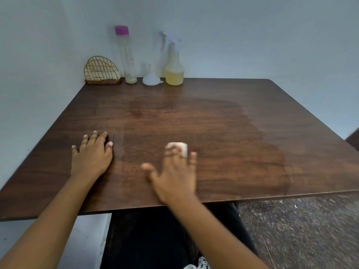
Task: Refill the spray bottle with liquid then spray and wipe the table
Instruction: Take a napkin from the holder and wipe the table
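Two bare forearms reach out from us over the near edge of the dark wooden surface (223,133). Our left hand (91,154) lies flat on the wood, palm down, fingers spread and holding nothing. Our right hand (174,171) is blurred; it also lies palm down with fingers spread, and its fingertips press on a small white cloth (181,147), most of which is hidden under them, so only its far end shows. We cannot tell whether the fingers grip the cloth or merely press it against the wood.

Beyond and to the right of the right hand, a broad patch of the wood looks darker and damp, running from the near right part toward the middle. Below the near edge we see dark clothing on our lap and a speckled floor (301,230) to the right.

At the far edge, against the pale wall (252,35), four things stand in a row. From left to right: a gold wire holder (102,71) with something pale inside, a tall clear bottle (127,55) with a pink cap, a small white funnel (151,78) set mouth down, and the spray bottle (173,63), upright, with yellowish liquid filling its lower part. The funnel sits just beside the spray bottle.
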Demonstrator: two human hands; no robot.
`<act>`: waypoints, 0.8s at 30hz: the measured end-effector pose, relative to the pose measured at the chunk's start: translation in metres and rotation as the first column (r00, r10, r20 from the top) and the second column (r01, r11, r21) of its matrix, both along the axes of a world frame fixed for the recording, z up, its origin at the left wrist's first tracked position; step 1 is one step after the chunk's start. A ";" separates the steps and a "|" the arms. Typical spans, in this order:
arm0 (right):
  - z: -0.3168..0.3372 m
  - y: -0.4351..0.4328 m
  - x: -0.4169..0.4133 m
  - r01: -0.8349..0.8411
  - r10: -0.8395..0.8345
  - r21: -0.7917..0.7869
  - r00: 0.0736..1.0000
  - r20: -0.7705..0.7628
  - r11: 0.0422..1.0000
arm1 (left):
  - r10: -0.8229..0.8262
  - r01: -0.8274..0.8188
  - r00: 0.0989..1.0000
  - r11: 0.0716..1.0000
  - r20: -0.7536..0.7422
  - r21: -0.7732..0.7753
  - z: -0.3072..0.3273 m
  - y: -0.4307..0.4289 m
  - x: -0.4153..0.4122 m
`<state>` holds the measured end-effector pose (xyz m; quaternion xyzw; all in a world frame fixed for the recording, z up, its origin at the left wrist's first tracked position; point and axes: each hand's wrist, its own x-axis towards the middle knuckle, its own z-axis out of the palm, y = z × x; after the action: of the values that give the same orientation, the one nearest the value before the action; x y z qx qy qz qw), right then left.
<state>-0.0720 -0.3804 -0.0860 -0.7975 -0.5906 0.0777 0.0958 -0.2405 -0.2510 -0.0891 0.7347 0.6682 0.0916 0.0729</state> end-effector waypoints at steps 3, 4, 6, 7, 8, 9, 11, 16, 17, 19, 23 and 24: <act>0.000 0.015 -0.050 -0.215 0.214 -0.012 0.976 -0.035 0.977 | 0.004 -0.004 1.000 1.000 0.002 0.006 0.001 -0.001 0.001; 0.001 0.016 -0.052 -0.244 0.243 -0.012 0.969 -0.033 0.970 | 0.006 -0.006 1.000 1.000 -0.002 0.009 0.001 -0.001 0.000; 0.000 0.012 -0.039 -0.258 0.257 -0.014 0.966 -0.018 0.966 | 0.006 -0.006 1.000 1.000 0.000 0.013 0.000 -0.001 0.000; -0.001 0.008 -0.026 -0.234 0.234 -0.010 0.972 -0.009 0.972 | 0.006 -0.006 1.000 1.000 0.004 0.013 0.001 -0.001 0.000; -0.002 0.004 -0.008 -0.184 0.184 -0.003 0.983 -0.003 0.983 | 0.007 -0.007 1.000 1.000 0.006 0.011 0.001 -0.001 0.000; -0.003 0.000 0.011 -0.118 0.118 -0.003 0.993 0.003 0.993 | 0.009 -0.009 1.000 1.000 0.007 0.009 0.001 -0.001 0.001; -0.001 -0.004 0.047 -0.021 0.020 -0.063 1.000 -0.023 0.998 | 0.010 -0.010 1.000 1.000 0.013 0.009 0.001 -0.001 0.001; 0.047 -0.001 0.104 -0.134 0.087 -0.062 0.867 -0.491 0.989 | -0.006 0.006 0.999 1.000 0.034 0.001 0.002 0.001 0.001; 0.053 0.002 0.115 -0.159 0.118 -0.044 0.864 -0.490 0.986 | -0.008 0.008 0.999 1.000 0.038 0.003 0.002 0.002 0.001; 0.054 0.004 0.128 -0.304 0.240 -0.149 0.909 -0.341 0.941 | -0.005 0.005 0.999 1.000 0.045 0.005 0.002 0.002 0.000; 0.032 -0.007 0.126 -0.430 0.409 -0.300 0.903 -0.133 0.851 | -0.004 0.004 0.999 1.000 0.037 0.006 0.001 0.000 -0.001; 0.028 -0.014 0.123 -0.418 0.406 -0.243 0.908 -0.100 0.875 | -0.003 0.003 0.999 1.000 0.037 0.005 0.001 -0.001 -0.001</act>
<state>0.0513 -0.3944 -0.0576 -0.6569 -0.7292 0.1911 -0.0145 -0.2417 -0.2516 -0.0885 0.7340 0.6654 0.1069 0.0835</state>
